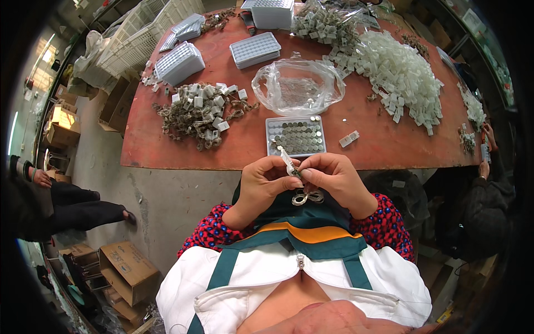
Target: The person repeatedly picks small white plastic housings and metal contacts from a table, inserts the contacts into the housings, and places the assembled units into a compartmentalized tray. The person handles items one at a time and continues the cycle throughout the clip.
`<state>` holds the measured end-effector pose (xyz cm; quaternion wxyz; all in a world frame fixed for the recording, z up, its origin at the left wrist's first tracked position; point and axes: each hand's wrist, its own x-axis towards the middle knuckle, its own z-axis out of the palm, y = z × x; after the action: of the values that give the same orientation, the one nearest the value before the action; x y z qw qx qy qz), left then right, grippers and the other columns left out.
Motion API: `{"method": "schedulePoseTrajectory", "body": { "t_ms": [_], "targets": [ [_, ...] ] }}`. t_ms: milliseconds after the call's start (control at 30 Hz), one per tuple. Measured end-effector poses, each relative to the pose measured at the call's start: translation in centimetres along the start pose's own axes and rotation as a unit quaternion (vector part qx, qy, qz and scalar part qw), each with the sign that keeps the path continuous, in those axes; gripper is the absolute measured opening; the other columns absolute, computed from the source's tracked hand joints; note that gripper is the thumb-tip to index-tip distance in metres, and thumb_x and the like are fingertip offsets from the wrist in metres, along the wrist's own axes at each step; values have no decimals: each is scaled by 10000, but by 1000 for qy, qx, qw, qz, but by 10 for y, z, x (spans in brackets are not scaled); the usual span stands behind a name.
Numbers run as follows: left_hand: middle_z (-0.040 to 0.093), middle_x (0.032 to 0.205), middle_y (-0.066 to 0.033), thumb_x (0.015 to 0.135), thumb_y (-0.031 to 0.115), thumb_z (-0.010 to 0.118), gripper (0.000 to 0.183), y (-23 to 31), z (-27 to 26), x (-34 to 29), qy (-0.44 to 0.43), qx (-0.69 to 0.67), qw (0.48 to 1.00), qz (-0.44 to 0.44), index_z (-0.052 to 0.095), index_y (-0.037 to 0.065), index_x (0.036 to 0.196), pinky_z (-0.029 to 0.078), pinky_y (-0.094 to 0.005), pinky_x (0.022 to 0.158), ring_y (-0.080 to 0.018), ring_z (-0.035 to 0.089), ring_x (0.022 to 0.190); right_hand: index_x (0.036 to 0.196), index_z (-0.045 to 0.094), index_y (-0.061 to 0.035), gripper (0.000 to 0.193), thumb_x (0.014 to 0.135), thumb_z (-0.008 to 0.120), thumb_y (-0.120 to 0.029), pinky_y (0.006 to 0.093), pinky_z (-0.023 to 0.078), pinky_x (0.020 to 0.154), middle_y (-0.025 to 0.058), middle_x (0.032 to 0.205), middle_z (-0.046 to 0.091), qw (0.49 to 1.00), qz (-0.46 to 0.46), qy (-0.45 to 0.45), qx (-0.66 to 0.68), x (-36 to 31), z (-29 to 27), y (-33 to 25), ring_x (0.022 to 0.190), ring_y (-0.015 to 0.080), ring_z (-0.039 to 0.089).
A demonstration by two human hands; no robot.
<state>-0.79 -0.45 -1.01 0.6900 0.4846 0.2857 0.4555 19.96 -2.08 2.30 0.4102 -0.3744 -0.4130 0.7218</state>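
Observation:
In front of my chest, at the table's near edge, both hands are closed on one small assembly. My left hand (272, 179) pinches a narrow white plastic casing (287, 161), which stands tilted between thumb and fingers. From the right, the thumb and forefinger of my right hand (338, 179) grip a small green part (297, 173) at the casing's lower end. Thin pale wire (301, 199) hangs in loops below the fingers. Just beyond my hands lies a tray of round silver button cells (296, 137). A white casing piece (349, 138) rests right of that tray.
A heap of wired casings (203, 114) lies left on the red table (233, 153). Translucent casings (397, 78) are piled right. Behind the tray sits a clear plastic bag (298, 86); stacked trays (255, 50) stand farther back. Other people are at both sides.

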Motion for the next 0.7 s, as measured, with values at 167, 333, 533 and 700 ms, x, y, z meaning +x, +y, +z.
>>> {"method": "schedulePoseTrajectory", "body": {
  "t_ms": [167, 333, 533, 700],
  "targets": [
    [723, 1018, -87, 867, -17, 762, 330, 1, 0, 0, -4, 12, 1000, 0, 645, -52, 1173, 571, -250, 827, -122, 690, 917, 1126, 669, 41, 194, 954, 667, -48, 229, 540, 716, 55, 959, 683, 982, -87, 30, -163, -1, 7, 3, 792, 83, 657],
    [716, 1076, -85, 897, 9, 743, 357, 4, 6, 1, 33, -15, 999, -17, 629, -55, 1229, 563, -255, 853, -118, 679, 961, 1140, 660, 0, 273, 870, 692, 14, 280, 544, 715, 121, 930, 656, 910, -233, 52, -339, -5, 15, 7, 779, 177, 680],
    [706, 1133, -90, 946, 43, 697, 398, 11, 12, -2, 49, -20, 998, -43, 583, -50, 1316, 545, -278, 919, -130, 662, 1034, 1161, 630, -22, 293, 883, 723, -21, 299, 547, 718, 104, 931, 649, 950, -194, 77, -232, -3, 16, 15, 783, 174, 665],
    [706, 1159, -122, 934, 34, 703, 392, 4, 11, 0, 53, -21, 998, 11, 596, -42, 1304, 540, -303, 951, -157, 669, 1052, 1067, 663, 12, 168, 914, 705, -44, 289, 541, 711, 94, 939, 651, 948, -175, 76, -255, -6, 13, 10, 784, 153, 656]
  ]
}}
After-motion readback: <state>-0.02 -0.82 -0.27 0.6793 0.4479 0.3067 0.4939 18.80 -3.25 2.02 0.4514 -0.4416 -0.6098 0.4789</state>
